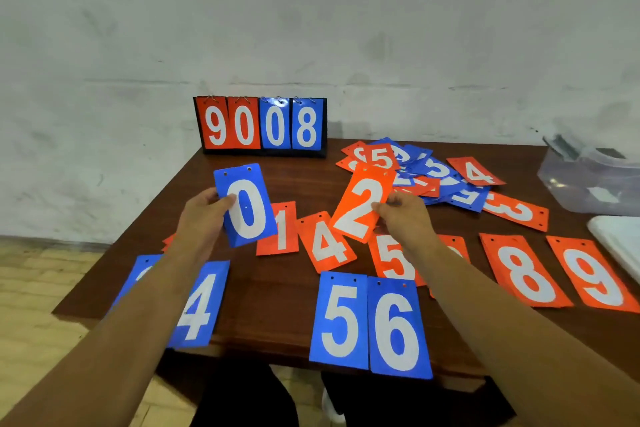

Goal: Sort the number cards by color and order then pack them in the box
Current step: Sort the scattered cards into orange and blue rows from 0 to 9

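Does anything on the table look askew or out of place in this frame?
Yes. The orange 4 card lies tilted beside the straighter orange 1 card, with no 2 or 3 between them; the right hand pinches the orange 2 card above the row. Behind, a jumbled heap of orange and blue cards lies unsorted.

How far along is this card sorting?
Partly done: an orange row (1, 4, 5, 8, 9) and blue cards 4, 5, 6 lie ordered on the table. In hand: the left hand holds the blue 0, the right hand the orange 2. Left: the mixed pile behind, then packing into the clear plastic box.
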Demonstrator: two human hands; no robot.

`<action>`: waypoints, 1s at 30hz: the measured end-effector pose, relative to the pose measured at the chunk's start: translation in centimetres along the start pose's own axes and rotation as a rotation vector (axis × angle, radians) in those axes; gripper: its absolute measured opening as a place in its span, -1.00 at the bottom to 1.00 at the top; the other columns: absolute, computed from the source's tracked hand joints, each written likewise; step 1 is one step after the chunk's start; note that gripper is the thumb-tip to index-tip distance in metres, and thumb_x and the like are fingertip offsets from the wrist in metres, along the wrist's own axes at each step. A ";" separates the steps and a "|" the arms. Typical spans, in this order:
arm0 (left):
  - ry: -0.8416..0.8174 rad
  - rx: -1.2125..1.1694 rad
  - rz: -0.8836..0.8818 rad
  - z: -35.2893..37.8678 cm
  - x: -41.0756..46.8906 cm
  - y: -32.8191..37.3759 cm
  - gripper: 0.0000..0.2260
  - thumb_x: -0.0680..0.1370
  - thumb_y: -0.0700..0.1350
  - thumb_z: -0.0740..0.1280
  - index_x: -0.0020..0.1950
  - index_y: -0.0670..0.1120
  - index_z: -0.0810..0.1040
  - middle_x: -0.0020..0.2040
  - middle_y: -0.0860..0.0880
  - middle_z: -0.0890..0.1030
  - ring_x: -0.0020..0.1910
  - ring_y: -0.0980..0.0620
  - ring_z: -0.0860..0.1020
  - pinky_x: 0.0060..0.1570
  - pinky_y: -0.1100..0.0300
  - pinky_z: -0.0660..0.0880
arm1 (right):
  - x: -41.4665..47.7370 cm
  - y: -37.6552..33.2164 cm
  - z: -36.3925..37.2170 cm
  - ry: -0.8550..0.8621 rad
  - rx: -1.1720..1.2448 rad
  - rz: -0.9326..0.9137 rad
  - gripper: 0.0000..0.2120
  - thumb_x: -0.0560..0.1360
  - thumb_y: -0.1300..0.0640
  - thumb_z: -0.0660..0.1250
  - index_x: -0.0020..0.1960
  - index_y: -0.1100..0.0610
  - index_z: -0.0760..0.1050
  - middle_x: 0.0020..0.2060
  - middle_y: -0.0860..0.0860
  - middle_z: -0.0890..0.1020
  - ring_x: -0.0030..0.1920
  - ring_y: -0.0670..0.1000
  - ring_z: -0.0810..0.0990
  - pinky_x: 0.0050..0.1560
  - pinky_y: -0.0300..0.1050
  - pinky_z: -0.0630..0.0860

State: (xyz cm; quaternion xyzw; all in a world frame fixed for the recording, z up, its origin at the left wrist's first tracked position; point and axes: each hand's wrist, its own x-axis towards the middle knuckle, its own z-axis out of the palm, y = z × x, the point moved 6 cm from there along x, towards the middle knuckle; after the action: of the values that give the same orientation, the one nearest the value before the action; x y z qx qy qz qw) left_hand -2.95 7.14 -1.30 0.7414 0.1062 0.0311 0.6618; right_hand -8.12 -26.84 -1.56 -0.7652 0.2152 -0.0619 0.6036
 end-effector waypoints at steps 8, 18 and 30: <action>0.111 0.094 0.004 -4.4 2.5 -0.9 -0.81 0.62 -0.08 0.31 0.22 -0.03 0.56 0.12 -0.03 0.64 0.05 -0.05 0.63 -0.04 0.05 0.58 | 1.2 -0.7 9.1 -0.122 -0.211 -0.044 -0.85 0.51 0.12 0.43 -0.06 0.21 0.58 -0.22 0.08 0.67 -0.29 -0.07 0.63 -0.31 -0.17 0.53; -0.074 0.190 -0.021 -0.3 3.2 -2.8 -0.82 0.61 -0.02 0.34 0.19 -0.01 0.52 0.05 -0.01 0.65 -0.01 -0.01 0.66 -0.12 0.08 0.63 | 3.8 2.2 11.3 -0.051 -0.236 0.093 -0.87 0.58 0.07 0.30 -0.07 0.12 0.54 0.00 0.11 0.65 0.00 0.09 0.65 0.08 0.11 0.61; -0.115 0.162 -0.058 2.0 3.2 -3.1 -0.84 0.60 0.01 0.35 0.14 0.02 0.49 -0.04 0.07 0.62 -0.08 0.07 0.64 -0.27 0.20 0.59 | 4.9 0.2 8.4 -0.174 -0.437 0.025 -0.84 0.56 0.05 0.35 0.01 0.15 0.58 -0.01 0.07 0.64 -0.01 0.04 0.63 -0.16 -0.11 0.54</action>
State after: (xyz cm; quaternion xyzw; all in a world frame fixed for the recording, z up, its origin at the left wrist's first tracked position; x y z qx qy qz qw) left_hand 0.18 6.18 -4.91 0.7898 0.0917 -0.0394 0.6053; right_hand -0.75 -21.31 -4.81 -0.8774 0.1800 0.0600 0.4406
